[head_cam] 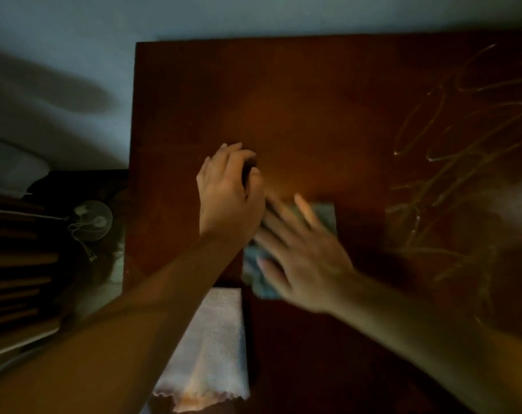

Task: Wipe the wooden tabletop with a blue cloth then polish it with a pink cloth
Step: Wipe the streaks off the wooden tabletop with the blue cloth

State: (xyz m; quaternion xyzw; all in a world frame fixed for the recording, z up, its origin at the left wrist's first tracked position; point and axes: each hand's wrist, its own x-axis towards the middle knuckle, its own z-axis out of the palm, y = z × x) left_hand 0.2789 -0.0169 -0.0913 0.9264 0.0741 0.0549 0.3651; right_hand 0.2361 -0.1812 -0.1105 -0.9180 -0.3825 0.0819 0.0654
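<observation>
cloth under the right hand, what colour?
Blue-teal, motion-blurred; the cloth lies under the right hand. Head view only.

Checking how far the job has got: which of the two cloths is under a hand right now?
The blue cloth, pressed flat under the right hand mid-table. The pink cloth lies untouched at the near edge, beneath the left forearm.

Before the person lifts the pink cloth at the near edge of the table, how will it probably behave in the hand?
The pink cloth will probably be floppy: its near end already sags over the table edge, ragged and uneven. It looks like thin terry, so likely light. Its fuzzy surface should grip rather than slip, though folded layers may fall open.
</observation>
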